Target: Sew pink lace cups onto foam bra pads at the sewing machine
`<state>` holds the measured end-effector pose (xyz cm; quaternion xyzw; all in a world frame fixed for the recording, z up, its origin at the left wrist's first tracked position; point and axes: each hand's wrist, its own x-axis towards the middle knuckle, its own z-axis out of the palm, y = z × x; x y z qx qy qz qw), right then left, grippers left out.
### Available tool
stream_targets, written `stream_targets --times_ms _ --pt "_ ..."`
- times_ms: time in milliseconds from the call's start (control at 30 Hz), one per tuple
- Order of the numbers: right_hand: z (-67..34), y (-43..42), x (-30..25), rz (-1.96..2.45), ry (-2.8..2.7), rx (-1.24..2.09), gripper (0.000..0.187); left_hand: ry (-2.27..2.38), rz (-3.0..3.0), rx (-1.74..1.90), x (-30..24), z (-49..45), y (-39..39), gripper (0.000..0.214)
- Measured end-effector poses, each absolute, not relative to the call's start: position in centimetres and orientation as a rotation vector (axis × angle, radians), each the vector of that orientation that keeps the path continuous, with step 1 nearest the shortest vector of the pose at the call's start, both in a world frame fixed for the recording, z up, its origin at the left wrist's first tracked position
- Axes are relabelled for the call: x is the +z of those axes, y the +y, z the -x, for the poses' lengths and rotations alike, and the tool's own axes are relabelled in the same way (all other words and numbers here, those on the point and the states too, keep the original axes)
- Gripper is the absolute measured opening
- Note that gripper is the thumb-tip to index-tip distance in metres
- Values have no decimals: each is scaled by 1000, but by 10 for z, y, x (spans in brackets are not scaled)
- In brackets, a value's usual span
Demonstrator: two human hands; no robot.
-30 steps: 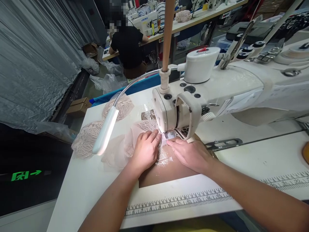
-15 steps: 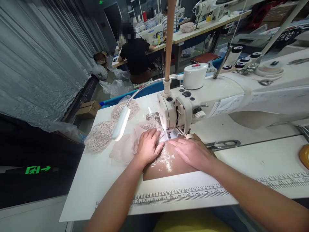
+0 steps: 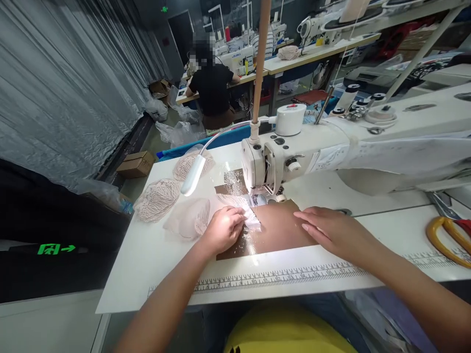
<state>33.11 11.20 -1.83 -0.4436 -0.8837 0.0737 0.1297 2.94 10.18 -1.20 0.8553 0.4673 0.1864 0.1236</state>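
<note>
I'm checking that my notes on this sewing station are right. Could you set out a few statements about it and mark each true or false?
1. The left hand has its fingers over white lace. True.
2. The yellow-handled scissors lie to the right of the right hand. True.
3. The right hand grips the scissors. False: it holds nothing, its fingertips over the brown sheet.
4. The lamp head hangs to the right of the sewing machine's needle. False: it hangs to the left.
5. A printed ruler runs along the near edge of the table. True.
</note>
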Motion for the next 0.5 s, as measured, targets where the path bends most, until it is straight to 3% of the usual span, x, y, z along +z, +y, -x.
stream_targets --times_ms 300,500 --pt "-279 117 -7 1086 -2628 333 31 1276 -2548 290 0 -54 79 31" --pt "-254 128 -20 1061 -2677 202 24 1211 -2492 286 8 -47 88 29"
